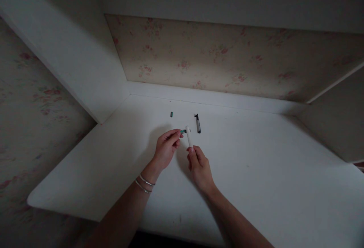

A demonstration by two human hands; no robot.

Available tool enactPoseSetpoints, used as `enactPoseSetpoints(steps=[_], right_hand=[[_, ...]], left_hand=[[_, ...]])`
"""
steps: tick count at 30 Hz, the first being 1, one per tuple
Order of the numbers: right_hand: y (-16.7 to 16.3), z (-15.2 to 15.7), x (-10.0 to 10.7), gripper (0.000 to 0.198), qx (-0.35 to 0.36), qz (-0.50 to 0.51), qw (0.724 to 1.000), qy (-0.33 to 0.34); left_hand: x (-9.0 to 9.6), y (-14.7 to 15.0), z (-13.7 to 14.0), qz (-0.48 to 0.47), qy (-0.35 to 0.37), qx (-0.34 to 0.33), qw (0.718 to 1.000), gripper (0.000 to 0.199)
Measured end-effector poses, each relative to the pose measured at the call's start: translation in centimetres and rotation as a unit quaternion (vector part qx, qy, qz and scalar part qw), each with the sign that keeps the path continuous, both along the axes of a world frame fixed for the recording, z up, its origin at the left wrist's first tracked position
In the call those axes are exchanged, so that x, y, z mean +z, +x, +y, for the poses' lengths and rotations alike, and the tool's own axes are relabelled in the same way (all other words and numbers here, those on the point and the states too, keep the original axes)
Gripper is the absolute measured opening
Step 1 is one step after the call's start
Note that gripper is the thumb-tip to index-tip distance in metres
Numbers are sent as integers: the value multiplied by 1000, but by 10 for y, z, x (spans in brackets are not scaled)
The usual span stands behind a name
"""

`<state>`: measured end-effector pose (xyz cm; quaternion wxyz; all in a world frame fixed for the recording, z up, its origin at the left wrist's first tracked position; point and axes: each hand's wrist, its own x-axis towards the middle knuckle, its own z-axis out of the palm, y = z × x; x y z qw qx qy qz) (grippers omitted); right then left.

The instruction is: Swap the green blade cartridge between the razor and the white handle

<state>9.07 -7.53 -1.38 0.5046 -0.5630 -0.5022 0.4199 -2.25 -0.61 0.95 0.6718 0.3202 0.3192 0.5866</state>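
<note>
Between the thumb and fingertips of my left hand [167,145] is a small, narrow green-and-dark piece [183,131], too small to name for certain. It points right and meets the upper end of a slim white stick-shaped handle [189,136]. My right hand [200,166] is closed round the lower end of this handle, which stands tilted slightly left. Just beyond the hands lies a slim black-and-grey piece [198,124] with a small bent tip. A short green-and-dark piece [171,114] rests farther left. Fingers hide parts of both held things.
The white tabletop [270,157] runs beneath both hands. A raised white ledge [216,96] borders its back, below a wall [170,54] with floral paper. A white upright panel [82,51] stands at the left, and another panel [335,119] closes the right side.
</note>
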Motion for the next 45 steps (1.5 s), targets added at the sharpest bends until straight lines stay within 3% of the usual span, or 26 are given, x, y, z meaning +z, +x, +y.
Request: enactPoseSetpoints(steps=[2, 6, 11, 17, 22, 27, 33, 38, 45], right_hand=[[-1, 0, 0, 34, -11, 8, 1000, -2], [-3, -1, 0, 35, 32, -11, 999, 3], [-1, 2, -1, 35, -22, -4, 1000, 3], [-3, -3, 2, 34, 43, -27, 999, 5], [-1, -2, 3, 35, -11, -7, 1000, -1], [-2, -3, 1, 34, 41, -10, 999, 0], [0, -2, 1, 36, -11, 14, 1000, -1], [-3, -5, 2, 35, 48, -18, 999, -1], [-2, -3, 1, 36, -13, 10, 1000, -3]], left_hand=[[1, 1, 0, -1, -4, -1, 1000, 19], [1, 0, -1, -2, 5, -10, 1000, 18], [-1, 0, 0, -3, -3, 6, 1000, 21], [0, -2, -1, 19, 11, 0, 1000, 19], [1, -2, -1, 14, -3, 1, 1000, 21], [0, -3, -1, 13, 5, -7, 1000, 20], [2, -4, -1, 0, -4, -7, 1000, 21], [1, -3, 0, -17, 2, -4, 1000, 16], [0, -3, 1, -20, -10, 0, 1000, 19]])
